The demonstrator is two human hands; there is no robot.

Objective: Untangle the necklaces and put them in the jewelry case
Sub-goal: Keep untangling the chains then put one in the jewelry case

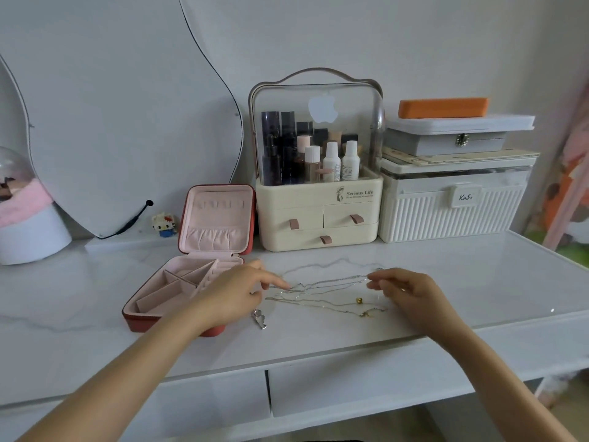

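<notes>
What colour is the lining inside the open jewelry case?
Pale pink lining, with a darker red outer shell, seen in the head view.

The necklaces (322, 287) are thin, shiny metal chains on a glossy white table (446, 282). The jewelry case (178, 319) has a matt red shell and soft pink cloth-like lining. The cosmetics organizer (318, 215) is smooth cream plastic under a clear glossy cover.
</notes>
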